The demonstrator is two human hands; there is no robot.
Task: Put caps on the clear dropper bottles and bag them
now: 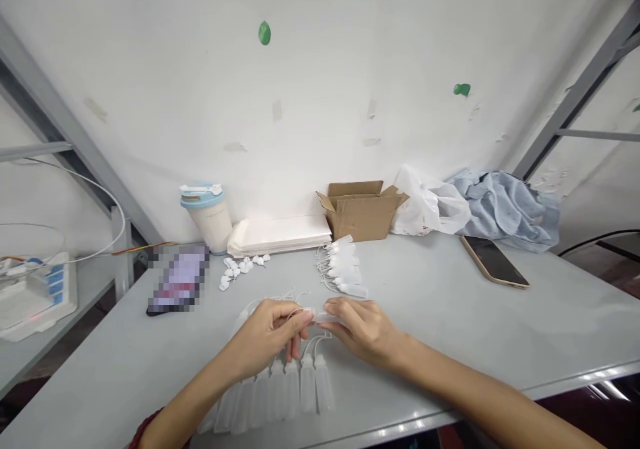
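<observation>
Over the middle of the table, my left hand (270,336) and my right hand (367,329) meet at a small translucent plastic bottle (323,316). The thumb and fingers of the left pinch its cap end, where a thin tube shows. From the right, my other hand grips the bottle's body, mostly covering it. Below my hands lies a row of similar squeeze bottles (293,392) with thin bent tubes, partly hidden by my left arm. Farther back, more bottles (345,262) lie stacked side by side.
Small white pieces (240,269) lie by a lidded cup (207,219) and a stack of white sheets (280,232). Along the wall are an open cardboard box (363,216), a plastic bag (425,202) and blue cloth (510,206). A phone (495,261) rests at right.
</observation>
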